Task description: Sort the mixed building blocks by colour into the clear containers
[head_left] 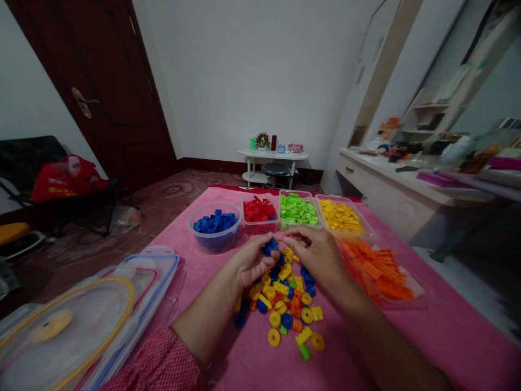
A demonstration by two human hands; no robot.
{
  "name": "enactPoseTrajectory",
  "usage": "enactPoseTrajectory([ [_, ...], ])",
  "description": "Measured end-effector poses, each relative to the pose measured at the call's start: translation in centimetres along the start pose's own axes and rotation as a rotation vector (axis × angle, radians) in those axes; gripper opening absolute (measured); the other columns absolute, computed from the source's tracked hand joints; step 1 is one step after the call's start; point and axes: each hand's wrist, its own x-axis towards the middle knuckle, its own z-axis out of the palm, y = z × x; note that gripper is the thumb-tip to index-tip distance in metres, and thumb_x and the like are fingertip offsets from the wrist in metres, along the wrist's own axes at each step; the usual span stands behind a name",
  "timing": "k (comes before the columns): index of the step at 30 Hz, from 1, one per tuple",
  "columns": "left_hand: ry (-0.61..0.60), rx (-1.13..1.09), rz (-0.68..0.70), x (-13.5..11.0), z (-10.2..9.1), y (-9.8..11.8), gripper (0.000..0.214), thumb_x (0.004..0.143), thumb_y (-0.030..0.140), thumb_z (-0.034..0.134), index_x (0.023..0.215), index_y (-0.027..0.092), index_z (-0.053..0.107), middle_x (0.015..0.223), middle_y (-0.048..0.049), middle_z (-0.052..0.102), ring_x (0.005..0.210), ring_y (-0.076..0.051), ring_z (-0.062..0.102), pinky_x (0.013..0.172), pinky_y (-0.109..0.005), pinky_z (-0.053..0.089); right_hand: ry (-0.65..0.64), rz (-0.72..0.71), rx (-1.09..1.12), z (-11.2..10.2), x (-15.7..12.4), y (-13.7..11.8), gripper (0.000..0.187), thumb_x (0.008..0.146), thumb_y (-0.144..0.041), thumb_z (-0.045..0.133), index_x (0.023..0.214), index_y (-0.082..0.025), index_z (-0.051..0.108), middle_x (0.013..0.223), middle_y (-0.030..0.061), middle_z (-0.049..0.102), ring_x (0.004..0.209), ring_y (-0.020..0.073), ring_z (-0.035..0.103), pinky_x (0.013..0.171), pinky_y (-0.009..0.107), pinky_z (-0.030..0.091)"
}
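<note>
My left hand [258,262] is closed around blue building blocks [270,247], held just above a loose pile. Close beside it, my right hand [306,243] has its fingers bent and drawn together near the left fingertips; whatever they pinch is hidden. Beneath both hands lies a mixed pile of toy blocks and rings [280,304] in yellow, blue, orange and green. Behind the hands stand a round tub of blue blocks [215,224], a box of red blocks [259,210], a box of green blocks [299,209] and a box of yellow blocks [341,217].
A tray of orange pieces [380,271] sits right of my right forearm. Clear plastic lids [138,266] are stacked at the left edge of the pink-covered table [195,326]. Beyond are a white side table [272,155], a stool [277,169] and a cluttered dresser [391,174].
</note>
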Motion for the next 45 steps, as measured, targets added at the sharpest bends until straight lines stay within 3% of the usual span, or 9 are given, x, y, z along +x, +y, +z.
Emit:
enactPoseTrajectory([
  [3,0.192,0.209,0.355,-0.2,-1.4,3.0,0.020,0.087,0.026,0.053,0.098,0.012,0.060,0.075,-0.0031,0.057,0.050,-0.004,0.047,0.038,-0.010,0.031,0.031,-0.022,-0.010,-0.1,0.0,0.1,0.014,0.083,-0.026,0.058,0.079,-0.023,0.072,0.077,0.0010,0.072,0.067,0.0158,0.062,0.061,0.025,0.043],
  [6,0.624,0.729,0.827,-0.3,-4.1,5.7,0.029,0.085,0.029,0.053,0.109,0.016,0.060,0.089,-0.0050,0.062,0.073,-0.013,0.059,0.062,-0.022,0.050,0.024,-0.017,-0.046,0.2,-0.1,0.3,0.016,0.083,-0.026,0.057,0.077,-0.023,0.071,0.073,0.0006,0.070,0.064,0.0153,0.061,0.059,0.026,0.041],
  [10,0.841,1.415,0.989,0.1,-7.3,6.3,0.039,0.080,0.029,0.058,0.116,0.015,0.061,0.119,-0.0133,0.059,0.115,-0.029,0.052,0.102,-0.047,0.039,-0.010,0.017,-0.128,0.3,0.0,1.0,0.016,0.083,-0.026,0.056,0.077,-0.023,0.071,0.076,0.0015,0.071,0.066,0.0164,0.061,0.061,0.027,0.042],
  [14,0.728,1.620,1.062,0.7,-6.4,4.0,0.028,0.082,0.023,0.056,0.107,0.019,0.066,0.124,-0.0120,0.057,0.121,-0.029,0.048,0.105,-0.046,0.036,-0.090,0.081,-0.255,-0.4,0.5,2.5,0.015,0.078,-0.022,0.058,0.081,-0.023,0.073,0.080,0.0033,0.072,0.070,0.0188,0.063,0.061,0.028,0.042],
  [19,0.185,1.713,0.898,1.6,-3.1,-0.3,0.024,0.083,0.019,0.056,0.102,0.020,0.070,0.110,-0.0077,0.065,0.105,-0.022,0.056,0.094,-0.036,0.044,-0.170,0.112,-0.380,-1.2,0.8,4.0,0.018,0.075,-0.018,0.058,0.084,-0.023,0.073,0.085,0.0045,0.073,0.076,0.0195,0.064,0.064,0.028,0.041],
  [24,0.132,1.878,0.703,2.2,-2.5,-3.0,0.024,0.076,0.017,0.063,0.098,0.020,0.073,0.114,-0.0098,0.065,0.109,-0.026,0.054,0.096,-0.040,0.042,-0.284,0.222,-0.583,-1.1,0.3,4.5,0.017,0.077,-0.021,0.059,0.087,-0.023,0.072,0.087,0.0065,0.072,0.083,0.0213,0.063,0.065,0.028,0.037],
  [31,0.233,1.662,0.714,1.8,-2.3,-2.7,0.012,0.075,0.021,0.062,0.079,0.017,0.072,0.082,-0.0085,0.070,0.085,-0.023,0.063,0.081,-0.036,0.046,-0.453,0.273,-0.683,-0.6,-0.4,5.0,0.013,0.075,-0.022,0.064,0.087,-0.021,0.069,0.097,0.0063,0.071,0.092,0.0210,0.062,0.067,0.026,0.035],
  [39,0.196,0.252,0.287,1.8,-2.1,-1.3,0.020,0.066,0.028,0.063,0.080,0.017,0.056,0.067,-0.0005,0.063,0.059,-0.013,0.063,0.055,-0.021,0.049,-0.327,0.169,-0.634,-0.3,-0.1,3.6,0.022,0.080,-0.019,0.056,0.094,-0.026,0.071,0.095,0.0041,0.072,0.091,0.0207,0.063,0.071,0.027,0.037],
  [45,0.235,0.300,0.315,1.8,-2.4,-0.8,0.022,0.068,0.031,0.065,0.080,0.013,0.061,0.071,-0.0024,0.063,0.049,-0.007,0.053,0.041,-0.015,0.037,-0.419,0.012,-0.548,2.4,-0.5,2.6,0.020,0.081,-0.024,0.062,0.096,-0.030,0.073,0.098,0.0032,0.070,0.095,0.0209,0.062,0.076,0.028,0.039],
])
